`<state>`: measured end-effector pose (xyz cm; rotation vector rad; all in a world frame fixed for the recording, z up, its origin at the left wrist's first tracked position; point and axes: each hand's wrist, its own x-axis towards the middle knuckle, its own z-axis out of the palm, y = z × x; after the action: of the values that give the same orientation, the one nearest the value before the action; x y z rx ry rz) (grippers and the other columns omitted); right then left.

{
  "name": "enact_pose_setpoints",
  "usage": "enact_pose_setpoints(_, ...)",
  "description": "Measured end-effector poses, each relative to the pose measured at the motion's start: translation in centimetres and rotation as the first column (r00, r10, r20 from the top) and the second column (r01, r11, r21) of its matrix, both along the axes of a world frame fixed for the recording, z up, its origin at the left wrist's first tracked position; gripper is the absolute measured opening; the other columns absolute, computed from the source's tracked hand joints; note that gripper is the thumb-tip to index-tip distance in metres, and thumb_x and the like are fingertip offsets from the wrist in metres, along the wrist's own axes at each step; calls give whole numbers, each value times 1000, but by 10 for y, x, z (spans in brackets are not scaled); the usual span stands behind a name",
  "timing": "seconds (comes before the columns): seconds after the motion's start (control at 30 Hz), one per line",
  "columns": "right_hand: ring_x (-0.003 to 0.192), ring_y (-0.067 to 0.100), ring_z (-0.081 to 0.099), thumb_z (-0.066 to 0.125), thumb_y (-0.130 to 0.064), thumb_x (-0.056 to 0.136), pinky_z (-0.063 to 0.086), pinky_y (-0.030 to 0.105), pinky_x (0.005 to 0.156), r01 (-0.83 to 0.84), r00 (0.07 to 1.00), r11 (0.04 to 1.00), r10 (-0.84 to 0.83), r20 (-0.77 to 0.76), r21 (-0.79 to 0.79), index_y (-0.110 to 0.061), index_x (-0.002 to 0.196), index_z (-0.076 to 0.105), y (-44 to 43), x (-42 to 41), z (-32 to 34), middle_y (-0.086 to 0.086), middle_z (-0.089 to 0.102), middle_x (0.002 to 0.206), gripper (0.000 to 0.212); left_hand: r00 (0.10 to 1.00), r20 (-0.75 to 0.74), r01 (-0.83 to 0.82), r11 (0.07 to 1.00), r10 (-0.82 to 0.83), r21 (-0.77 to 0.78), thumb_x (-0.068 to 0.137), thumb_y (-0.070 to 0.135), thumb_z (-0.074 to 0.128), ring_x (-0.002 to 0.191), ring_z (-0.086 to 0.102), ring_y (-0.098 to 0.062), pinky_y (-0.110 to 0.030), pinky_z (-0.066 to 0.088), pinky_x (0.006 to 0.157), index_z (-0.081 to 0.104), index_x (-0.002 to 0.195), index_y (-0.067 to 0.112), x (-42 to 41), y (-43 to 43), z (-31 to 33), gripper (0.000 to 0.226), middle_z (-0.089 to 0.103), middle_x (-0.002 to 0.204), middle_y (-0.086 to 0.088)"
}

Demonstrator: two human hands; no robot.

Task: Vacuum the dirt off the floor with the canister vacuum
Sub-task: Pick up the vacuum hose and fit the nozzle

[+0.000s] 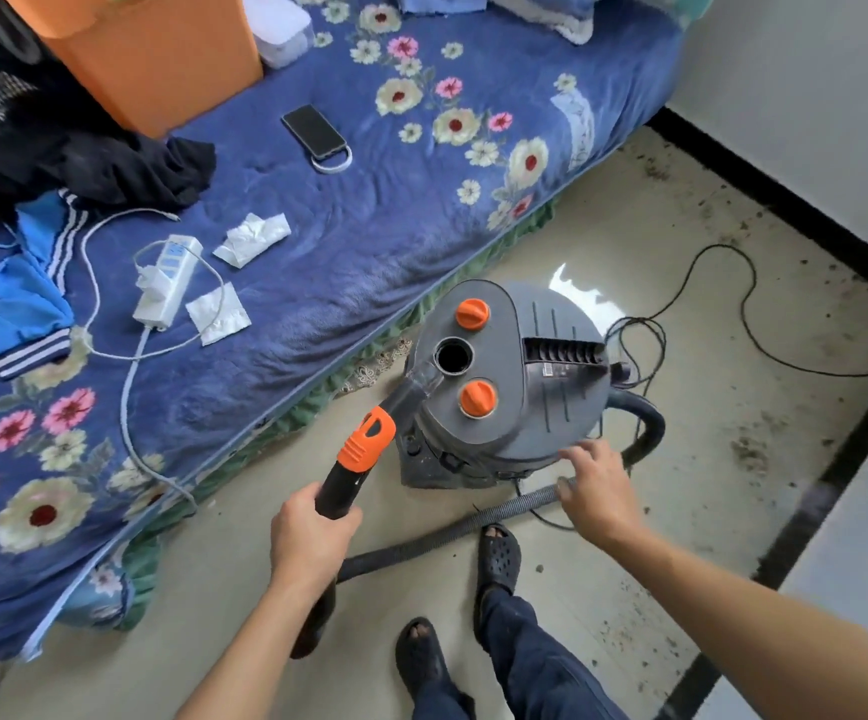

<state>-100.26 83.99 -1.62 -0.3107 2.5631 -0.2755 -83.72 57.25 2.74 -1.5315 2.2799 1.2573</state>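
- The vacuum (pixel 515 387) is a round grey tub with two orange knobs (pixel 472 314). It sits on the floor (pixel 655 252), right next to the bed (pixel 343 252).
- It looks heavy and hard. I think the slot (pixel 564 350) on top is the best place to lift it. Pulling on the hose might tip it.
- The tube (pixel 338 485) is black with an orange ring (pixel 367 443). It looks stiff and light, so it should be easy to aim. Its far end leans on top of the vacuum, by a round hole (pixel 454 356).
- The left hand (pixel 312 537) is wrapped tight round the black part of the tube. That looks like a good spot to hold.
- The hose (pixel 447 535) is grey and ribbed. It lies on the floor in front of the vacuum and looks soft and bendy.
- The right hand (pixel 598 491) is wide, with fingers spread, and holds nothing. It is just over the hose, near the edge of the vacuum. I cannot tell if it touches.
- A thin black cord (pixel 723 283) loops on the floor behind the vacuum. Someone could trip on it.
- The dirt (pixel 748 452) lies in dark bits to the right, well apart from the tube.
- A phone (pixel 313 131) and a power strip (pixel 166 283) lie on the bed.
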Motion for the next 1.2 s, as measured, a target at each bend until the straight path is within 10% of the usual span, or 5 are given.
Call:
enact_pose_setpoints(0.33,103,11,61,76,-36,85,48,14,77,424,834,883,-294,467,-200,-20,131,61,67,101,104,2,64,125,51,923,-369,248,902,-109,354,77,1,71,39,42,-19,-25,39,44,51,68,9,-85,77,135,23,48,49,-9)
enact_pose_setpoints(0.53,116,10,57,87,-29,73,51,24,95,542,793,678,-217,569,-496,-28,134,55,90,108,170,-6,60,125,70,896,-435,242,730,83,639,78,3,68,36,44,-18,-28,41,43,49,90,5,-151,164,192,23,47,46,-4)
enact_pose_setpoints(0.87,82,13,60,75,-13,80,52,31,69,556,632,491,-774,-43,-670,-24,121,54,203,54,245,-5,62,92,48,917,-399,372,323,20,870,87,23,68,72,64,-19,-36,57,66,50,100,8,-235,318,249,27,62,78,-8)
enact_pose_setpoints(0.97,75,7,54,73,-14,83,39,20,61,517,639,605,-743,-197,-606,-23,124,57,258,26,254,-3,61,89,45,872,-459,488,360,-168,795,92,35,61,108,62,-29,-43,49,92,51,126,7,-252,338,254,45,66,114,-13)
enact_pose_setpoints(1.2,79,20,62,74,-20,79,53,32,69,401,768,819,-545,-337,-410,-26,119,60,340,-41,269,-1,66,89,43,908,-319,419,542,-273,729,93,42,59,103,63,-33,-42,54,79,47,129,3,-300,339,242,55,61,118,-20)
